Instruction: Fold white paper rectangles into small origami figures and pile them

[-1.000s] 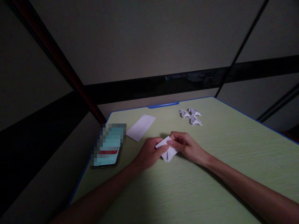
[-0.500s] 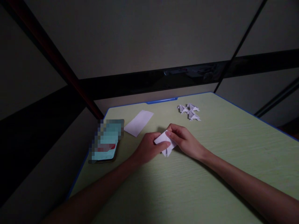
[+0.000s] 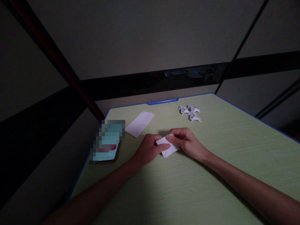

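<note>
A small piece of folded white paper (image 3: 169,151) is held between my two hands over the middle of the table. My left hand (image 3: 151,147) grips its left side, with the thumb lying across the top face. At the upper right edge, my right hand (image 3: 185,140) pinches the paper between thumb and curled fingers. A crease line runs down toward the paper's lower corner. The fingers beneath the paper are mostly hidden.
Three folded paper figures (image 3: 193,117) sit close together at the back of the table (image 3: 211,193). A flat white sheet (image 3: 140,123) lies left of centre. Beside it, a phone (image 3: 110,153) with a lit, partly pixelated screen rests at the left edge. Dark panels stand behind.
The folded paper's lower end, which showed two points with a gap, now shows one squarer corner with a crease. My right hand has shifted slightly downward.
</note>
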A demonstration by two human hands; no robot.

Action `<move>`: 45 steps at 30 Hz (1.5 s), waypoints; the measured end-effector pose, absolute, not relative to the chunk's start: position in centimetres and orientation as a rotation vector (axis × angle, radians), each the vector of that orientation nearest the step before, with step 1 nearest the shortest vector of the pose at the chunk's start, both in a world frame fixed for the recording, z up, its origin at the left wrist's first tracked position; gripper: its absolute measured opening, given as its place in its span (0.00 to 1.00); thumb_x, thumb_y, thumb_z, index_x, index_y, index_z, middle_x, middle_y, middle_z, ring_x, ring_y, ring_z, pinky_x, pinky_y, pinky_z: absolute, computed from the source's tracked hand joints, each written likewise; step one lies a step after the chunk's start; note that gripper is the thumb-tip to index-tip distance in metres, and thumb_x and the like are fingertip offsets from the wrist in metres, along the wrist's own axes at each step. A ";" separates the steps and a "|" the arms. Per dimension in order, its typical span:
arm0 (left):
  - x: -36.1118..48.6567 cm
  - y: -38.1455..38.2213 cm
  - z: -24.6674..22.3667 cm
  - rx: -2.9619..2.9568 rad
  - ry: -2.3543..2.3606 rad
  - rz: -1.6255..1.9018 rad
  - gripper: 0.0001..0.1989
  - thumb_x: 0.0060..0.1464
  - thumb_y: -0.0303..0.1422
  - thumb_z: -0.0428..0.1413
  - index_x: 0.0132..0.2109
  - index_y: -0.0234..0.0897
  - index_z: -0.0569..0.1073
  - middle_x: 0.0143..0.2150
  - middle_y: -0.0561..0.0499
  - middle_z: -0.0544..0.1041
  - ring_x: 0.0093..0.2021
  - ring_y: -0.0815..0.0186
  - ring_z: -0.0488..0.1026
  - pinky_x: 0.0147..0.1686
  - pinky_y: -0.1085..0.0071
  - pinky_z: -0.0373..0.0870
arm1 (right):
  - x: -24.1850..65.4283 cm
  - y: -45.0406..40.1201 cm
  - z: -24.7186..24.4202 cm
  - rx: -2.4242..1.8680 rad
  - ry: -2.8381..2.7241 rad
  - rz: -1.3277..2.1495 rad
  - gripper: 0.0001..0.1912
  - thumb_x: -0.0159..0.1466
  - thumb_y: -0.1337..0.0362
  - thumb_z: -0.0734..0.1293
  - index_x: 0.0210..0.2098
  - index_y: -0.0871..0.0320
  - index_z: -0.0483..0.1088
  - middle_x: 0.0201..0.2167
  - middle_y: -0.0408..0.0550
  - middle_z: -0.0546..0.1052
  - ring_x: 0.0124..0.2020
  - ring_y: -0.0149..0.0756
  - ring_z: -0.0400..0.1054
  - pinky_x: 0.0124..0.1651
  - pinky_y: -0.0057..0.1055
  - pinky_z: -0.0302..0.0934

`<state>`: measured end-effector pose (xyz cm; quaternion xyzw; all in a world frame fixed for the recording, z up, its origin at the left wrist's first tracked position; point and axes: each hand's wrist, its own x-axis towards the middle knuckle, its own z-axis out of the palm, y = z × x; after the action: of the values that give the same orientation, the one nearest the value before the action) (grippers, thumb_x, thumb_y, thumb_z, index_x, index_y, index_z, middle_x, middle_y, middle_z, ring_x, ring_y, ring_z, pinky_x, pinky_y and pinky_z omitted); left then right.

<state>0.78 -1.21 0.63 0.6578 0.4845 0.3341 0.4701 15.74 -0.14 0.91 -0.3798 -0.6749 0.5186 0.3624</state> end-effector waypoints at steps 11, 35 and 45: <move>0.7 -0.9 0.4 1.288 1.222 1.200 0.10 0.40 0.35 0.55 0.24 0.30 0.70 0.19 0.54 0.67 0.22 0.73 0.60 0.23 0.76 0.56 | 15.8 0.2 1.0 -1.045 -1.675 1.346 0.16 0.55 0.59 0.60 0.16 0.62 0.65 0.11 0.39 0.59 0.15 0.24 0.49 0.20 0.26 0.41; 0.9 -1.1 1.1 1.485 1.308 1.025 0.11 0.40 0.35 0.55 0.19 0.31 0.69 0.15 0.57 0.62 0.18 0.74 0.58 0.19 0.76 0.52 | 16.2 0.2 1.4 -0.822 -1.709 0.988 0.08 0.50 0.73 0.64 0.31 0.61 0.68 0.31 0.46 0.65 0.24 0.25 0.61 0.25 0.26 0.58; 0.9 -1.1 0.7 1.485 1.290 1.021 0.09 0.39 0.34 0.56 0.21 0.30 0.70 0.15 0.58 0.63 0.18 0.76 0.58 0.17 0.78 0.51 | 16.2 0.3 1.4 -0.761 -1.787 1.151 0.02 0.51 0.73 0.64 0.23 0.62 0.65 0.27 0.44 0.65 0.24 0.25 0.58 0.26 0.27 0.54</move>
<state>0.90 -1.06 0.69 0.5995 0.5208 0.4124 0.4464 16.19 0.33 1.35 -0.3047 -0.7155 0.4609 0.4275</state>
